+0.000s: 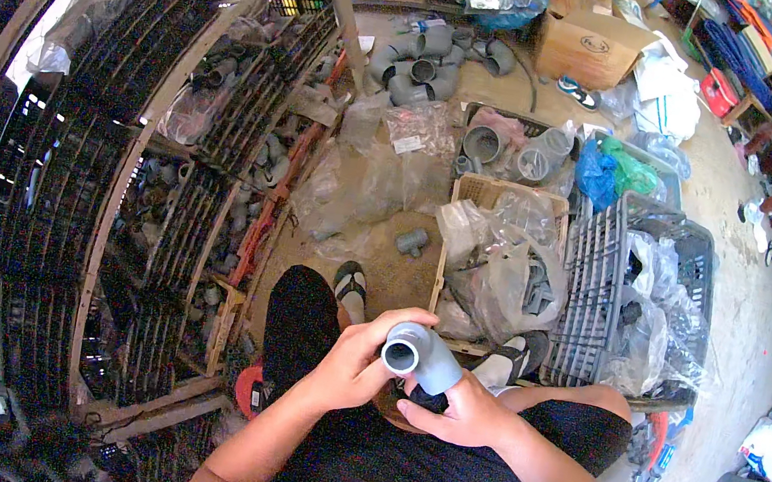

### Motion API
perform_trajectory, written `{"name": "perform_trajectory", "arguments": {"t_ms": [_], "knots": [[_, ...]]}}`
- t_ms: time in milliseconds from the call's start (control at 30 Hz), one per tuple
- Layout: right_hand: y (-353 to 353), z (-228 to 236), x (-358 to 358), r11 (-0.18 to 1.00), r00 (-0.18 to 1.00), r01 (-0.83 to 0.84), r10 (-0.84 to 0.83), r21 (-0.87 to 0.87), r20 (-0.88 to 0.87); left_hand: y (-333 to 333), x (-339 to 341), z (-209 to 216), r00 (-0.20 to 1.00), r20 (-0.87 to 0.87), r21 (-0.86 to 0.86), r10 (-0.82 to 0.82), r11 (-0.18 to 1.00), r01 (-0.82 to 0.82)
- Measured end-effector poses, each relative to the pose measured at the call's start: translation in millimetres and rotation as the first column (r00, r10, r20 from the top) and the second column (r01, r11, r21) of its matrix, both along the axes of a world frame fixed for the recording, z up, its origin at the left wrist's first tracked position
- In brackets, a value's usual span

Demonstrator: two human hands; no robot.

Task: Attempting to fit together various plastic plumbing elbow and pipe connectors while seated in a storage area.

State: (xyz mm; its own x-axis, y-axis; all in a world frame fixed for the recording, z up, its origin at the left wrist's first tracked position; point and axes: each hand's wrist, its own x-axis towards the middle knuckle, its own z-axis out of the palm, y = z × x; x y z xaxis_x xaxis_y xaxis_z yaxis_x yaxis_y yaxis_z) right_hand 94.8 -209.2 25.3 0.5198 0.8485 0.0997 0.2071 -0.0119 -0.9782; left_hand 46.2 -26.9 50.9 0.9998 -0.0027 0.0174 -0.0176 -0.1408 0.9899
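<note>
In front of my lap I hold a grey plastic pipe fitting [436, 372] with both hands. One of its round, open ends faces up toward me. My left hand [354, 358] is closed round the left side of that end, with the fingers reaching over the far side. My right hand [474, 416] grips the lower right part, its thumb lying across the near side. Between the hands, just under the fitting, is a dark patch that I cannot make out. Another grey pipe fitting [413, 241] lies on the floor past my feet.
Racks of black crates [61, 212] holding fittings stand at the left. Ahead are a beige crate [445, 280] with bagged grey parts and a grey crate [587, 301] with plastic bags. Large grey fittings [418, 71] and a cardboard box [589, 52] sit farther back.
</note>
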Motion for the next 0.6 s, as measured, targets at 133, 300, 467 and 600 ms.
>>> {"name": "perform_trajectory", "arguments": {"t_ms": [133,300,467,600], "knots": [[2,7,3,0.999,0.997,0.044,-0.045,-0.018,-0.063,0,-2,-7,0.992,0.128,0.091,-0.004,0.996,-0.007],[1,9,3,0.996,0.998,0.057,-0.055,-0.074,0.03,-1,-3,-3,1.0,0.028,0.014,0.005,1.0,-0.005],[-1,21,7,0.969,0.97,0.162,-0.122,-0.186,0.211,-4,-2,-3,0.997,0.083,0.063,0.003,0.998,-0.008],[-4,12,1,0.999,1.0,-0.006,0.007,-0.052,0.009,-3,-3,-7,0.998,0.065,0.023,-0.023,1.0,0.022]]}}
